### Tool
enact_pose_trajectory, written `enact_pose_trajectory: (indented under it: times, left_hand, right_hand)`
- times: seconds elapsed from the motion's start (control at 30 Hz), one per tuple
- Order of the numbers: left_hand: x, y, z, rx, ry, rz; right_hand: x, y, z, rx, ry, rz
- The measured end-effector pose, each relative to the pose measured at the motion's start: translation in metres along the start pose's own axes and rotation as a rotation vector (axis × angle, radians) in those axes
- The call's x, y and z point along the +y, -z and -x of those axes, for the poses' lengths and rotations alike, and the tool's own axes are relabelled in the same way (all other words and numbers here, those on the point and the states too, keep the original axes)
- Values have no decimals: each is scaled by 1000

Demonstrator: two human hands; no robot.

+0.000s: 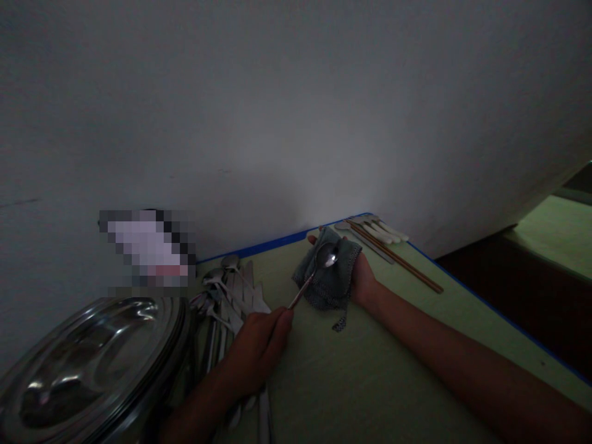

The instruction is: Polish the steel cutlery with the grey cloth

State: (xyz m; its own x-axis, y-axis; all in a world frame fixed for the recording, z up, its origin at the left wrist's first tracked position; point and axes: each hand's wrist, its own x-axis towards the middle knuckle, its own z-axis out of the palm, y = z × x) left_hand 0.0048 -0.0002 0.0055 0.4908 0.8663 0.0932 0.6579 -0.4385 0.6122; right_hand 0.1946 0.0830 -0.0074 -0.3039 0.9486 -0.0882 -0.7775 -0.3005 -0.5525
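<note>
My left hand (263, 342) is closed around the handle of a shiny metal spoon (327, 254), which points up and to the right. The spoon's bowl lies against a grey-green cloth (330, 293) with a patterned edge. That cloth is draped over my right hand (364, 280), palm up beneath it; fingertips show past its far edge, while most fingers are hidden. Beside my left hand is a loose pile of metal cutlery (235, 287), spoons and knives among it, partly covered by my forearm.
Stacked compartmented steel trays (178, 327) stand at the left. Near the table's far corner lie brown chopsticks (407, 264), a knife and several pale-handled utensils (382, 232). A blurred-out object (145, 246) is by the wall (277, 123). Blue edging (263, 246) borders the table (333, 382).
</note>
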Motion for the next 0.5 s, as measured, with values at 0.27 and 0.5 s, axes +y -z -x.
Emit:
enact_pose_trajectory:
  times: [0.27,0.5]
  left_hand:
    - [-2,-2,-3,-17,25,-58]
    - [-2,-3,-2,0,56,-81]
  right_hand:
    - [2,5,-3,-39,24,112]
    - [2,6,0,-63,16,168]
